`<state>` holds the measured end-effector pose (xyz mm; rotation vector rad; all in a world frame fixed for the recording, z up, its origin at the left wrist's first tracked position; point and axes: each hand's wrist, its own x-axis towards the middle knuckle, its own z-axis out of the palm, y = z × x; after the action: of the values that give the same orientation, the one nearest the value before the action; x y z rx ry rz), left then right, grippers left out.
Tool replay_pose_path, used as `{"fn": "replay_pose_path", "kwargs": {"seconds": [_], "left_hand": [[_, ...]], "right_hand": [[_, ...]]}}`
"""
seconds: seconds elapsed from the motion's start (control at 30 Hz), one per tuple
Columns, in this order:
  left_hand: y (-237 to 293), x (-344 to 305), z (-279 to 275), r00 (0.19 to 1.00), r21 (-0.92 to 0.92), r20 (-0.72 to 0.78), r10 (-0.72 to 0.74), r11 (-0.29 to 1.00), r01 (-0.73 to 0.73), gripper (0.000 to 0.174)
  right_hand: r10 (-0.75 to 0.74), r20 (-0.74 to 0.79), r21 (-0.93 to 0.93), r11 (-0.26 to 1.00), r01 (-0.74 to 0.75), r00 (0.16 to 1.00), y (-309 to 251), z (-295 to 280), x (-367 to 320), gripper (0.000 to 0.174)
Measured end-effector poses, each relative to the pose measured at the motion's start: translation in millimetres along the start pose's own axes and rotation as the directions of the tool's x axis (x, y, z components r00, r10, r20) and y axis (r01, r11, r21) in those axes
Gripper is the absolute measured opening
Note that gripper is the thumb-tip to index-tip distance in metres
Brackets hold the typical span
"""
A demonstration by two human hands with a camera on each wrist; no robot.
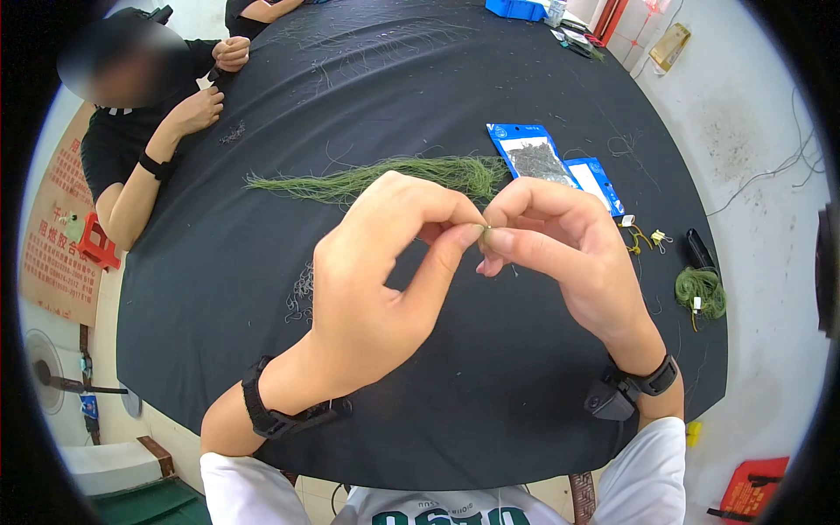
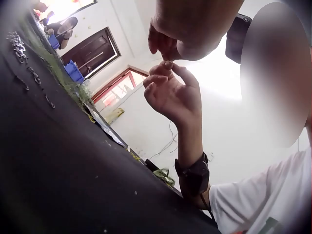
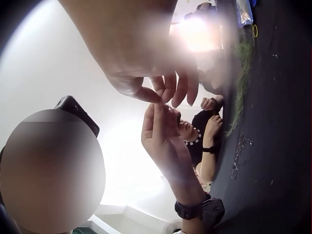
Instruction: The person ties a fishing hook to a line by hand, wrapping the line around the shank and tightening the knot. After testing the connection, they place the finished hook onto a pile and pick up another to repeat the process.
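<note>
My left hand (image 1: 372, 271) and right hand (image 1: 569, 254) meet fingertip to fingertip above the black-covered table. Each pinches, between thumb and forefinger, a tiny greenish strand-like piece (image 1: 486, 228), mostly hidden by the fingertips; I cannot tell its exact kind. From the left wrist view, the right hand (image 2: 175, 100) shows its other fingers loosely bent. In the right wrist view, the left hand (image 3: 163, 134) has its fingertips up against those of the right. Beyond the hands lies a long bundle of green strands (image 1: 341, 182). A loose pile of small wiry metal pieces (image 1: 300, 293) sits beside the left hand.
Blue-edged packets (image 1: 535, 157), one with grey small pieces inside, lie past the right hand. A coil of green line (image 1: 700, 293) and yellow-tied clips (image 1: 643, 236) are at the right edge. Another person (image 1: 131, 166) works across the table at left.
</note>
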<state>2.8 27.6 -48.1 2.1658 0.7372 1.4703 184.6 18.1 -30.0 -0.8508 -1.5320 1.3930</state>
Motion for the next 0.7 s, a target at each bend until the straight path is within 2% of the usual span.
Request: {"fn": "replay_pose_path", "kwargs": {"seconds": [0.07, 0.17, 0.27, 0.47, 0.57, 0.7], "left_hand": [[-1.6, -1.8, 1.6, 0.989, -0.174, 0.002, -0.145, 0.974, 0.143, 0.007], [4.6, 1.3, -1.6, 0.962, -0.320, 0.052, -0.269, 0.908, 0.272, 0.006], [4.4, 1.0, -1.1, 0.959, -0.314, 0.028, -0.281, 0.909, 0.275, 0.007], [-2.3, -1.0, -0.4, 0.987, -0.178, 0.007, -0.161, 0.971, 0.160, 0.009], [-4.4, 1.0, 6.6, 0.987, -0.119, -0.134, -0.087, 0.990, 0.071, 0.008], [-1.3, -1.3, 1.2, 0.995, -0.084, -0.014, -0.103, 0.991, 0.102, 0.009]], "right_hand": [[-0.017, -0.005, -0.037, 0.999, 0.017, 1.000, -0.4, 0.0, -0.2, 0.012], [-0.045, -0.020, -0.071, 0.997, 0.044, 0.999, 0.0, -0.7, -0.3, 0.013], [-0.064, -0.059, -0.064, 0.996, 0.060, 0.996, 1.4, -0.5, -0.2, 0.014], [-0.063, -0.115, -0.091, 0.994, 0.053, 0.991, 0.6, 3.8, -1.8, 0.014], [-0.057, -0.123, -0.088, 0.995, 0.046, 0.991, 1.2, 3.9, -1.3, 0.013], [-0.071, -0.119, -0.103, 0.993, 0.059, 0.990, 4.4, 3.8, -0.3, 0.013]]}}
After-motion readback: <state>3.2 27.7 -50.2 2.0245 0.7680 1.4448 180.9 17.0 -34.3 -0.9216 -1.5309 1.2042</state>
